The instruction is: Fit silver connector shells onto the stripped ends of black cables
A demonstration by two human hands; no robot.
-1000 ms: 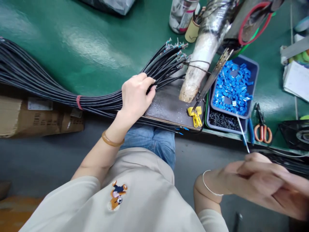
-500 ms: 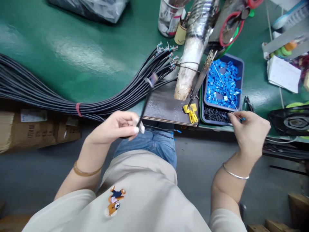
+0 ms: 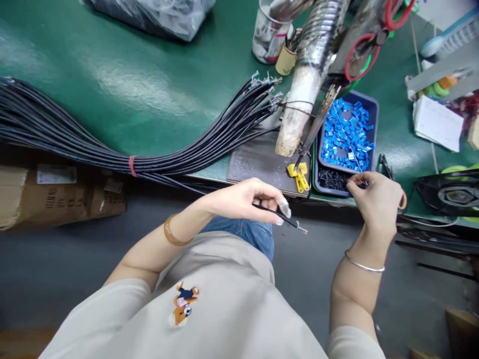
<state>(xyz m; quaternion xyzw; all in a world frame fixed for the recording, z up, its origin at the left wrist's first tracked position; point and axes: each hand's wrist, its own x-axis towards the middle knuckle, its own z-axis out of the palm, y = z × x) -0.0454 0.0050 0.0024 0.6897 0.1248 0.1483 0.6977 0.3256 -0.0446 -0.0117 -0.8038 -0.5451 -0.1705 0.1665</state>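
My left hand (image 3: 258, 202) is closed on a black cable (image 3: 277, 213), with white coverings on the thumb and a fingertip. The cable's stripped end points right, showing thin coloured wires (image 3: 302, 230). My right hand (image 3: 376, 199) is at the front edge of a tray of small black parts (image 3: 331, 178), thumb and fingers pinched together; what lies between them is too small to make out. An orange loop (image 3: 403, 201) shows beside that hand, the rest of it hidden. Behind, a tray of blue clips (image 3: 346, 132) overlaps the black parts' tray.
A bundle of black cables (image 3: 168, 167), tied with a red band (image 3: 132, 166), lies along the green table (image 3: 130, 104). A taped duct nozzle (image 3: 294, 122), yellow clip-like pieces (image 3: 299, 178) and red-handled scissors (image 3: 361, 55) are near the trays. Cardboard boxes (image 3: 22, 199) stand lower left.
My left hand has moved right, and the cable has swung from pointing up to pointing right. My right hand has shifted slightly left, its pinch now lower at the black parts' tray.
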